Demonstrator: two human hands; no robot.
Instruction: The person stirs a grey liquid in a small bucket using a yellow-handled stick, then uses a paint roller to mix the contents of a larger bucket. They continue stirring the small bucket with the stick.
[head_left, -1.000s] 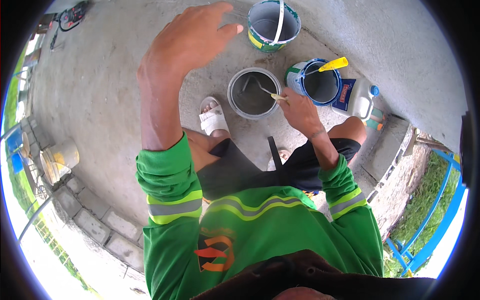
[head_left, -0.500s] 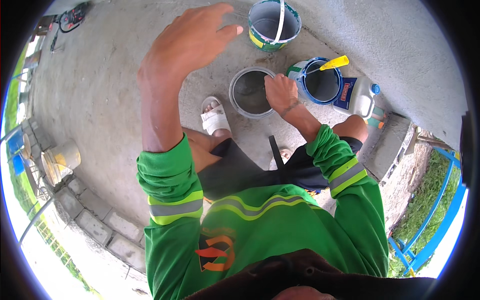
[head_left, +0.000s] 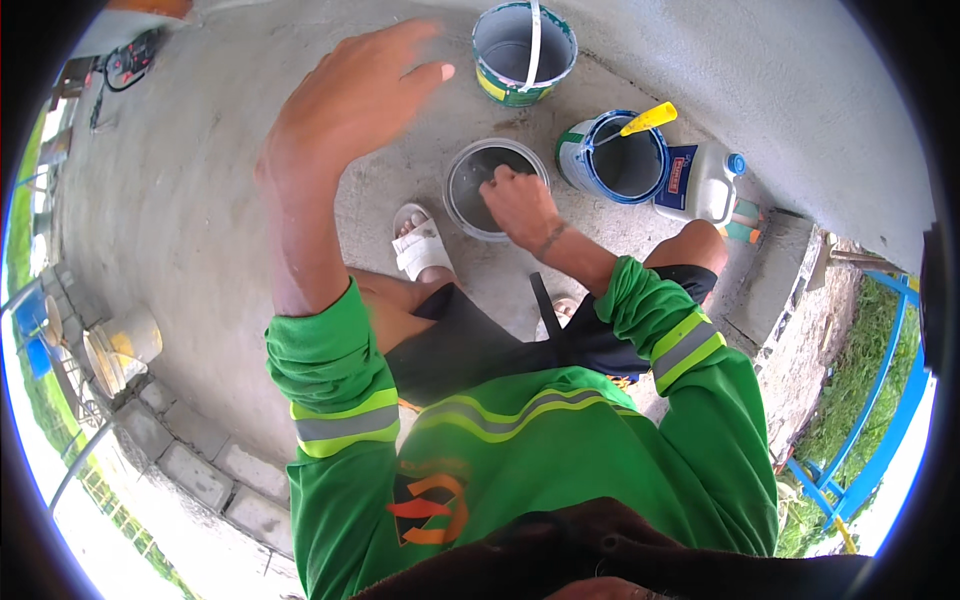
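My left hand (head_left: 355,90) is raised at the upper left with fingers apart, holding nothing, slightly blurred. My right hand (head_left: 515,205) is closed over the grey round container (head_left: 450,190) between my knees; the pale-handled, bent-wire tool seen in it earlier is mostly hidden under it. The container holds a dark grey liquid. Just to its right stands a blue-rimmed bucket (head_left: 580,155) with a yellow-handled wire tool (head_left: 648,118) across its top. Behind is a green-and-grey bucket (head_left: 500,85) with a white handle.
A white jug (head_left: 710,190) with a blue cap stands against the grey wall (head_left: 800,110). Concrete blocks (head_left: 200,470) edge the floor at left, near a dirty pale bucket (head_left: 135,350). A blue railing (head_left: 890,410) is at right; a black-and-red machine (head_left: 135,60) sits far back.
My right hand has moved left across the container, turning so that the pale handle is now covered. My left hand stays raised. The whole view has shifted slightly.
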